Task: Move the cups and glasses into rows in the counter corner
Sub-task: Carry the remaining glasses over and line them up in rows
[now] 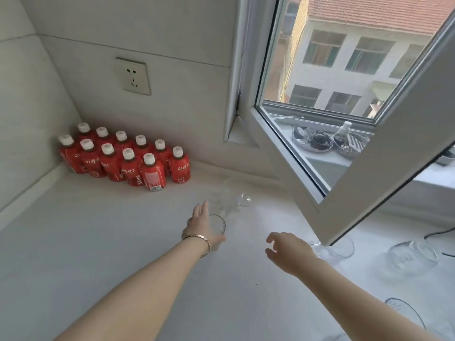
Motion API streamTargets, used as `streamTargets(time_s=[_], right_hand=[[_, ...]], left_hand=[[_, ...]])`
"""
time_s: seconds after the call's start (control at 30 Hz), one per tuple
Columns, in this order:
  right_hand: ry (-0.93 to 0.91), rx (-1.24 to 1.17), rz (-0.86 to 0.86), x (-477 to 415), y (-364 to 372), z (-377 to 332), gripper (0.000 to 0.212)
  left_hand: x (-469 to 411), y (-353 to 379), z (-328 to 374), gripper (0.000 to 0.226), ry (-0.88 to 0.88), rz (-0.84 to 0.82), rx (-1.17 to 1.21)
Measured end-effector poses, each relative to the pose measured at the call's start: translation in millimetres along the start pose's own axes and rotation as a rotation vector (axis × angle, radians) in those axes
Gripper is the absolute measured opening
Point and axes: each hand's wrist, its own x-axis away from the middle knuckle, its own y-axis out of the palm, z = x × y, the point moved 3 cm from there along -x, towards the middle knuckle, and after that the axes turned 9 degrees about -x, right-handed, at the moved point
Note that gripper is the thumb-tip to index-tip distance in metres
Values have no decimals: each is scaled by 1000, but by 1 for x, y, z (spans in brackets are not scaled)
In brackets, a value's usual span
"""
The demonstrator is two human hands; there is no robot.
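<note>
My left hand (200, 223) reaches forward over the white counter (98, 242) and is wrapped around the left side of a clear glass tumbler (219, 223), thumb on its near side. Just beyond stand a tall clear glass (231, 190) and a small stemmed glass (243, 200). My right hand (288, 252) hovers above the counter with fingers curled apart and nothing in it. Right of it is a stemmed glass (341, 247) under the window sash. Further clear glasses (413, 257) sit at the right, and one more glass (403, 313) at the lower right edge.
Several red bottles (123, 158) with white caps fill the counter corner in two rows. An open window sash (332, 173) swings in over the counter's right side. A wall socket (133, 76) is above the bottles. A dark cable (438, 233) lies at the far right.
</note>
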Motion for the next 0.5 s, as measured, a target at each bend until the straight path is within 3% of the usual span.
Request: streamTargets(time_s=[0.17,0.3,0.5], right_hand=[[-2,-59,81,-47,0,-15,50],[-138,-91,131,-104,-9,-46,72],[-276,309,-61,-186,-19,-77,109]], left_hand=[[-21,14,3,73,55,-49,19],[-13,4,-12,61,57,10,34],[2,-23,-49,60,-77,148,179]])
